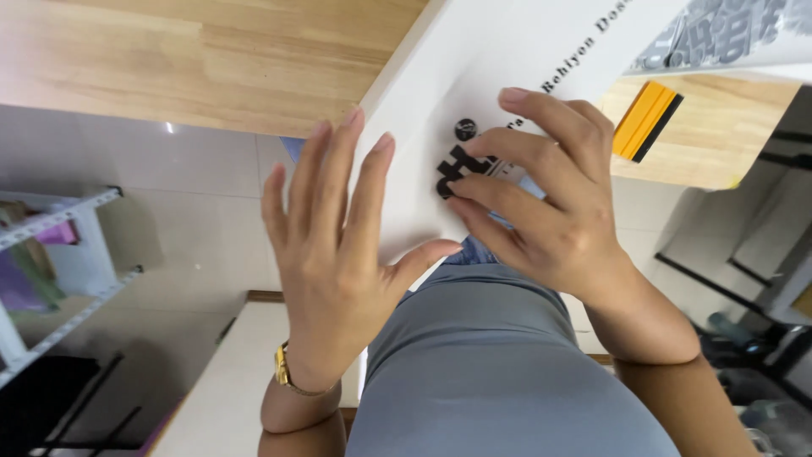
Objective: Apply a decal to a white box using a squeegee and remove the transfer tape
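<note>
Your right hand [550, 211] pinches a thin black cut-out sticker shape [452, 169] against the flat white board [406, 186], fingers pressed together, while your left hand [338, 245] hovers spread; it looks light, flimsy and easily creased, so grip its edge.

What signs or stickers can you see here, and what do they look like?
White sign board: flat on the wooden table, under both hands, with a row of black letters.
Black cut-out sticker shape: on the board, at the right hand's fingertips.
Grey patterned sheet: top right corner, pale with grey shapes.
</note>
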